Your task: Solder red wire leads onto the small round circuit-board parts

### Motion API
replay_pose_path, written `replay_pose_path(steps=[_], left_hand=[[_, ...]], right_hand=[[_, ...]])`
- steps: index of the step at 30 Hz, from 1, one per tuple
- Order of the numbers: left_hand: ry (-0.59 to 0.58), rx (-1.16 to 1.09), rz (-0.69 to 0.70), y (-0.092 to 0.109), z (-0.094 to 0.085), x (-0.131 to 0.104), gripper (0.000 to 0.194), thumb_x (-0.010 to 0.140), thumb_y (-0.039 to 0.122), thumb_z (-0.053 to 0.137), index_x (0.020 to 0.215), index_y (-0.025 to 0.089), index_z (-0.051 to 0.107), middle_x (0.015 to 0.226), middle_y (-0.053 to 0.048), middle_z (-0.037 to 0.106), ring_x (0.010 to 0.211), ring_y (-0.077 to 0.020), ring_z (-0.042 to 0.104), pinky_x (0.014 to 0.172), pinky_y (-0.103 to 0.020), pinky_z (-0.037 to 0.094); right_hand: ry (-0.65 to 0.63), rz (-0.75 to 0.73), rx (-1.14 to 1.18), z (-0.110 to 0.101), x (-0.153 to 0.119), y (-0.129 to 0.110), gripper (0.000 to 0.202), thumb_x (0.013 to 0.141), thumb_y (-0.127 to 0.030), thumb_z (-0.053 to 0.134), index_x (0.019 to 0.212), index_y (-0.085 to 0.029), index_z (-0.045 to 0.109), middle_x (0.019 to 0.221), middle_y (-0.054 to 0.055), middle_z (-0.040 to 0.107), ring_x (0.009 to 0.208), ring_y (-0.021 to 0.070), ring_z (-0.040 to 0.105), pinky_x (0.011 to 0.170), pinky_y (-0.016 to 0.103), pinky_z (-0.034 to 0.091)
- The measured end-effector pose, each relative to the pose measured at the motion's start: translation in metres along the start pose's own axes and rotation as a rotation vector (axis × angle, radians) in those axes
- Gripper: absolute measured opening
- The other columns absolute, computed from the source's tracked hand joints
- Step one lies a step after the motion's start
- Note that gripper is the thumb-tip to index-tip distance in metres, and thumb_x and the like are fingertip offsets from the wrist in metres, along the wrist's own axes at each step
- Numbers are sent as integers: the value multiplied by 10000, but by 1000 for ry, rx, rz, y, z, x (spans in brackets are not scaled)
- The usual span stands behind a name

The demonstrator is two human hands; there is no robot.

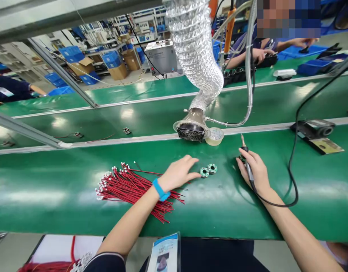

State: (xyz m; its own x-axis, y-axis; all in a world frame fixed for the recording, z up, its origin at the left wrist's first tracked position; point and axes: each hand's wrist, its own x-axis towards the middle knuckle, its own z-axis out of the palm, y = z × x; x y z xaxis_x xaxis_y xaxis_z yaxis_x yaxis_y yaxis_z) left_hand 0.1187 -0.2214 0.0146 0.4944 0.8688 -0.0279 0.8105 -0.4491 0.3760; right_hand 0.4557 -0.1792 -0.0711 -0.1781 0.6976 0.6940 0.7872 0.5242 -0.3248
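Observation:
My left hand [178, 173], with a blue wristband [160, 190], reaches over the green work surface. Its thumb and fingers are apart, and nothing shows between them. Just right of the thumb tip lie two small round green circuit boards, a nearer one [204, 172] and a farther one [212, 168], each with a dark centre. My right hand [256, 170] is closed around a soldering iron [249, 170], its tip pointing up and away. A small dark and green round piece [242, 158] shows at those fingertips, partly hidden. Under my left forearm spreads a bundle of red wires [131, 187] with white connectors.
A fume extraction hose [199, 53] hangs down to a black-grilled hood [191, 131] beside a small clear cup [215, 136]. A soldering iron stand [316, 130] is at the right, and the iron's black cord loops beside my right forearm. Across the bench, another person's hands [260, 56] handle dark parts.

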Motion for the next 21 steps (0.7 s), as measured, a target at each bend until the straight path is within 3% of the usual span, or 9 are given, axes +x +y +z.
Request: replay_pose_path(steps=[3, 5, 7, 10, 14, 18, 21], left_hand=[[-50, -22, -49, -33, -16, -28, 245, 988, 414, 701, 1136, 218, 698, 1148, -69, 695, 1079, -236, 658, 953, -343, 508], [-86, -31, -73, -47, -13, -40, 111, 989, 323, 699, 1005, 213, 702, 1011, -47, 699, 1014, -225, 647, 919, -334, 500], [-99, -51, -73, -52, -4, -44, 97, 1015, 266, 643, 945, 210, 680, 951, -36, 687, 961, -208, 635, 878, -317, 497], [-87, -61, -40, -49, 8, -43, 159, 1054, 241, 548, 930, 204, 640, 973, -47, 671, 951, -208, 612, 879, -326, 491], [-50, -64, -13, -44, 13, -41, 194, 1082, 237, 460, 957, 195, 602, 994, -67, 640, 943, -228, 586, 892, -373, 493], [7, -109, 73, -35, 19, -35, 117, 1077, 274, 515, 1082, 201, 606, 1081, -75, 638, 1013, -233, 603, 916, -373, 508], [-15, -39, 131, -25, 26, -31, 120, 1070, 262, 531, 1005, 204, 614, 1004, -62, 632, 965, -235, 601, 885, -367, 507]], right_hand=[[71, -62, 10, 0, -8, -32, 413, 1025, -279, 611, 1433, -214, 615, 1223, 147, 671, 1070, 242, 694, 916, 394, 608], [70, -107, 28, 3, -14, -60, 464, 993, -224, 657, 1452, -247, 588, 1205, 129, 676, 1049, 237, 695, 882, 394, 621], [37, -180, 57, 9, -16, -88, 494, 981, -183, 671, 1457, -272, 576, 1199, 105, 693, 1061, 219, 700, 904, 385, 624], [-98, -274, 93, 21, -15, -115, 481, 1008, -138, 617, 1471, -257, 562, 1277, 108, 702, 1195, 218, 681, 1088, 460, 567], [-259, -300, 128, 34, -13, -119, 488, 1049, -94, 490, 1515, -234, 527, 1354, 129, 681, 1259, 216, 655, 1187, 534, 491], [-206, -285, 172, 36, -19, -120, 493, 1039, -98, 519, 1515, -226, 533, 1252, 132, 693, 1189, 225, 670, 1126, 496, 547], [-176, -265, 215, 30, -26, -132, 553, 1025, -104, 558, 1549, -269, 492, 1204, 117, 687, 1163, 235, 673, 1084, 494, 571]])
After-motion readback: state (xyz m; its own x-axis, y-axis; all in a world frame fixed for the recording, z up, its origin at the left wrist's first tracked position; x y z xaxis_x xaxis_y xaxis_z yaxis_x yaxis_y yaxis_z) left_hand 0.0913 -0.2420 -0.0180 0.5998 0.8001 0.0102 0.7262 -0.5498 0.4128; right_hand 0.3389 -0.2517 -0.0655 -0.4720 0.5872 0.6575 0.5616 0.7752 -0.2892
